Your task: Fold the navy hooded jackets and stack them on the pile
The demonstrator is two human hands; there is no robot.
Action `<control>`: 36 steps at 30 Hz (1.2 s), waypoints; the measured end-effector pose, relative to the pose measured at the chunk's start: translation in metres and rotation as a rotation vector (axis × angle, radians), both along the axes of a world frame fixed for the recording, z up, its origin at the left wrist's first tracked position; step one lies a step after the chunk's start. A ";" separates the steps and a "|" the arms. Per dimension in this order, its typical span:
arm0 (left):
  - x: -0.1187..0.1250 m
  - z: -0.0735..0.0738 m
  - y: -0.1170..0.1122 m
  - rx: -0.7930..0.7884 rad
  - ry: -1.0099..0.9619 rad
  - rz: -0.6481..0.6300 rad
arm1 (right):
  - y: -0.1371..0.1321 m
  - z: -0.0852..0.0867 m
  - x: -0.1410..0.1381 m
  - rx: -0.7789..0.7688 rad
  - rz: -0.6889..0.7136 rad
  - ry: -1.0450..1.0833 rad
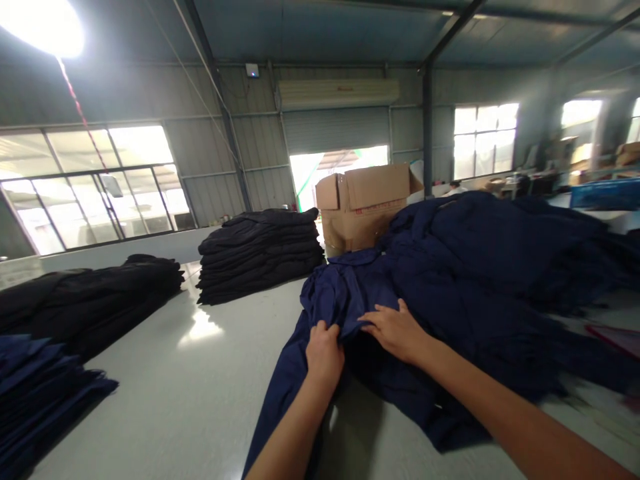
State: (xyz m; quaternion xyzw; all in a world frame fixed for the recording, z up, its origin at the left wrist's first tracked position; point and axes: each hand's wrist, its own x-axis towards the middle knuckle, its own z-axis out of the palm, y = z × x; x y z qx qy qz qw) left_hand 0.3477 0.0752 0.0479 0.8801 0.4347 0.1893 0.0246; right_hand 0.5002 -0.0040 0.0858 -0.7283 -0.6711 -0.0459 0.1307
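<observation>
In the head view, my left hand (325, 352) is closed round the bunched edge of a navy blue garment (345, 293). Just to its right, my right hand (395, 328) grips the same edge lightly, some of its fingers stretched over the cloth. Between the two hands the fabric is raised, with a dark hollow under it. One long part of the garment hangs towards me on the left, beside my left forearm. A large heap of navy garments (500, 253) adjoins it on the right, and I cannot tell where one ends and the other begins.
A neat stack of black folded garments (260, 257) stands on the pale glossy table (200, 380). More black clothing (90, 300) and a navy stack (45, 393) lie at the left. Behind is a cardboard box (370, 200); a blue crate (605, 195) sits far right.
</observation>
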 end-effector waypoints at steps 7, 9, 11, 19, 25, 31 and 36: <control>-0.056 0.028 0.029 0.217 -0.233 0.042 | 0.007 0.002 -0.032 0.080 0.042 -0.029; -0.074 0.034 0.034 0.277 -0.252 0.073 | 0.006 0.005 -0.036 0.096 -0.068 -0.045; -0.092 0.037 0.039 0.339 -0.234 0.085 | 0.006 0.008 -0.042 0.086 -0.129 -0.031; -0.173 0.028 0.052 0.454 0.011 0.100 | 0.017 0.006 -0.121 -0.002 -0.076 0.005; -0.255 0.010 0.050 0.420 0.173 0.192 | 0.027 -0.014 -0.197 -0.090 0.048 0.013; -0.349 0.001 0.025 0.285 0.334 0.320 | 0.042 -0.043 -0.278 -0.238 0.244 -0.002; -0.405 0.009 0.002 0.292 0.240 0.466 | 0.030 -0.061 -0.344 -0.354 0.539 -0.040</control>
